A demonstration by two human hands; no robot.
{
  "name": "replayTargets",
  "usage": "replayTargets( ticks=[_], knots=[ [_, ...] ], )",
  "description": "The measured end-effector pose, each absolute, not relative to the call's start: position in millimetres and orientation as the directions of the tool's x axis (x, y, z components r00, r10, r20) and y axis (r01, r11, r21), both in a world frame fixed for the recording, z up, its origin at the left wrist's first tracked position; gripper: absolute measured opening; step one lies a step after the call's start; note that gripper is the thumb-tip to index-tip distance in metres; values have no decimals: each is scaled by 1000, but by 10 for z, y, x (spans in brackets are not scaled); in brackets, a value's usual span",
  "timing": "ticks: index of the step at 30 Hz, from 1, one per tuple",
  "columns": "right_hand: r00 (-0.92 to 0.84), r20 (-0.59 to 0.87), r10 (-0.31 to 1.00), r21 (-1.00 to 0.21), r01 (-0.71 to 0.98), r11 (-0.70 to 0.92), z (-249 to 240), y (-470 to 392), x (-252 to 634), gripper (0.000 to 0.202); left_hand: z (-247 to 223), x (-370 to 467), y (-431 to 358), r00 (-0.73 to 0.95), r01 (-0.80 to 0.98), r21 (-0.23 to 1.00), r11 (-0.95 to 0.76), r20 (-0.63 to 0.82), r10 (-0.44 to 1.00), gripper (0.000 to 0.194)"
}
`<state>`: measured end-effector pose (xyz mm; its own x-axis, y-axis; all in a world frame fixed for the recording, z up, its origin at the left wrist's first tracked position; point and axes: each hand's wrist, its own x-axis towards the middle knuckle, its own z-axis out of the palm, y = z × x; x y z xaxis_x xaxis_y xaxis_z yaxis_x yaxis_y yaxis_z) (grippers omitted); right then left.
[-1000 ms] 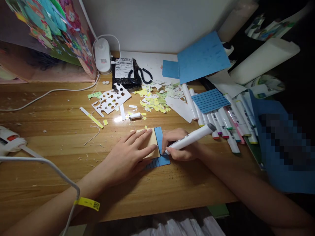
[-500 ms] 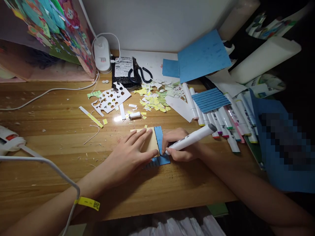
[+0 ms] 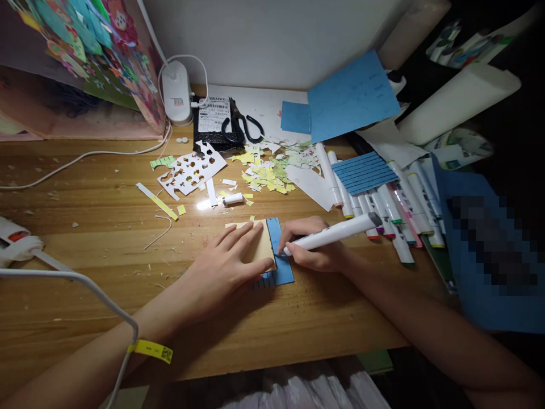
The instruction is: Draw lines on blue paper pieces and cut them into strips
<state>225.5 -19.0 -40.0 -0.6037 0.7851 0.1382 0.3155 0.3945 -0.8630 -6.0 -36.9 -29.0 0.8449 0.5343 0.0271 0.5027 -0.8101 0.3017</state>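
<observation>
My left hand (image 3: 232, 255) lies flat with its fingers spread over a pale yellow card (image 3: 260, 250). That card rests on top of a blue sheet (image 3: 284, 271), which shows on its right and below and bears black lines at its lower edge. A dark line runs along the card's right edge. In my right hand (image 3: 313, 250) is a white marker (image 3: 340, 230) with a dark grey end, tilted up to the right. Its tip is by the card's right edge, over the blue sheet; the fingers partly hide whether it touches.
Scissors (image 3: 242, 128), a pile of paper scraps (image 3: 270, 170) and a punched white card (image 3: 193, 170) lie behind the hands. To the right are several markers (image 3: 387, 201) under a lined blue piece (image 3: 364, 173). A white cable (image 3: 102, 298) crosses the left front.
My right hand has moved slightly up along the card's right edge, with the marker in it. My left hand and the card stay in place.
</observation>
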Motion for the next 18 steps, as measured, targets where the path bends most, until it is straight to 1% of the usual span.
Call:
replayTargets(
  ticks=[8,11,13,15,18],
  knots=[
    [-502,164,849,-840,380,387,-418,-218,2237,15,-300,-64,-365,844,496,308,-812,47,534,30],
    [-403,213,890,-848,376,374,-374,-238,2238,14,-306,-57,-369,842,496,311,-811,55,536,28],
    [-353,229,907,-849,384,363,-316,-237,2257,20,-299,-49,-374,837,508,304,-806,50,546,26],
    [-367,229,902,-822,422,381,-261,-221,2288,24,-283,-39,-379,826,527,297,-796,41,562,25],
    [-392,172,904,-799,481,361,-242,-183,2324,17,-255,-31,-384,821,537,290,-792,39,570,30]
  ],
)
